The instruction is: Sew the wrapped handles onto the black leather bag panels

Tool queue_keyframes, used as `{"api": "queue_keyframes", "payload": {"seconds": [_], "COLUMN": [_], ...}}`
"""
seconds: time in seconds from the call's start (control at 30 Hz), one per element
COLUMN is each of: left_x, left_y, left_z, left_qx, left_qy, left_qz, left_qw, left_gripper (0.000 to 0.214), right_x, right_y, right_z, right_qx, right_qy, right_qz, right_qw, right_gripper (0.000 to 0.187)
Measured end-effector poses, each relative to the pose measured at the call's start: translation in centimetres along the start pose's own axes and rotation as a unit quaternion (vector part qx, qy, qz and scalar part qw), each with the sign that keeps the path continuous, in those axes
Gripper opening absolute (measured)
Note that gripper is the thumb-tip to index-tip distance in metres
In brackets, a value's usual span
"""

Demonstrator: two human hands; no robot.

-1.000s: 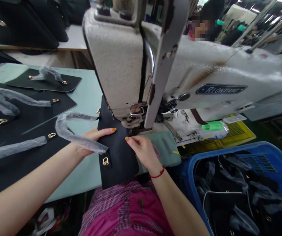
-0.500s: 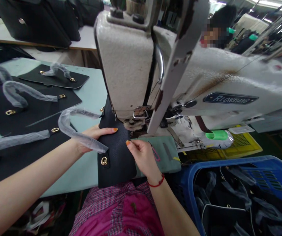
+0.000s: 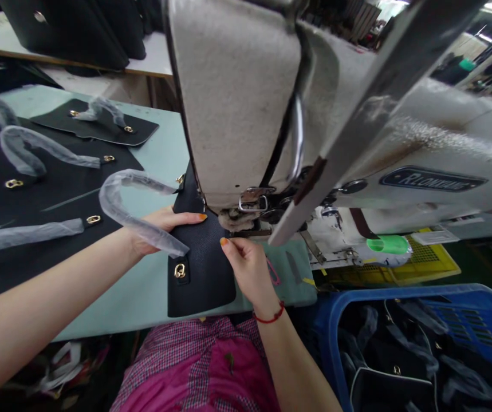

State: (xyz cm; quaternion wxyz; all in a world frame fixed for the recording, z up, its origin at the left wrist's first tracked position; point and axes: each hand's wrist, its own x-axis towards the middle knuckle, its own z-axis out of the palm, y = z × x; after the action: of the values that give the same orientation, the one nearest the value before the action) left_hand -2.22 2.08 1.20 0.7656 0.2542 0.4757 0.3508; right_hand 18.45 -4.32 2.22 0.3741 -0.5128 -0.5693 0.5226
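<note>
A black leather bag panel lies under the head of a sewing machine. It carries a handle wrapped in clear plastic and gold buckles. My left hand grips the panel's left edge, thumb flat on top and fingers hidden beneath, with the handle arching over the hand. On the right edge, close to the presser area, my right hand pinches the leather between thumb and curled fingers. The needle itself is hidden by the machine head.
More black panels with wrapped handles lie on the pale green table at left. Black bags stand on a white bench behind. A blue basket of similar pieces is at lower right, near a yellow crate.
The camera view has shifted, so the machine head looks larger and nearer. Both hands keep their hold on the panel, which shows little movement under the machine.
</note>
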Motion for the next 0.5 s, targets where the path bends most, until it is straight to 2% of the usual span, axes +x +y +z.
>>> {"api": "queue_keyframes", "payload": {"seconds": [0.23,0.5], "left_x": [0.2,-0.9], "left_y": [-0.2,0.6], "left_z": [-0.3,1.3], "left_qx": [0.001,-0.006], "left_qy": [0.007,0.026], "left_qz": [0.0,-0.002], "left_qw": [1.0,1.0], "left_gripper": [0.042,0.039], "right_x": [0.1,-0.6], "right_y": [0.0,-0.4], "right_z": [0.0,0.2], "right_qx": [-0.022,-0.113], "right_qy": [0.005,0.042], "right_qz": [-0.004,-0.022], "right_qw": [1.0,0.992], "right_gripper": [0.043,0.04]}}
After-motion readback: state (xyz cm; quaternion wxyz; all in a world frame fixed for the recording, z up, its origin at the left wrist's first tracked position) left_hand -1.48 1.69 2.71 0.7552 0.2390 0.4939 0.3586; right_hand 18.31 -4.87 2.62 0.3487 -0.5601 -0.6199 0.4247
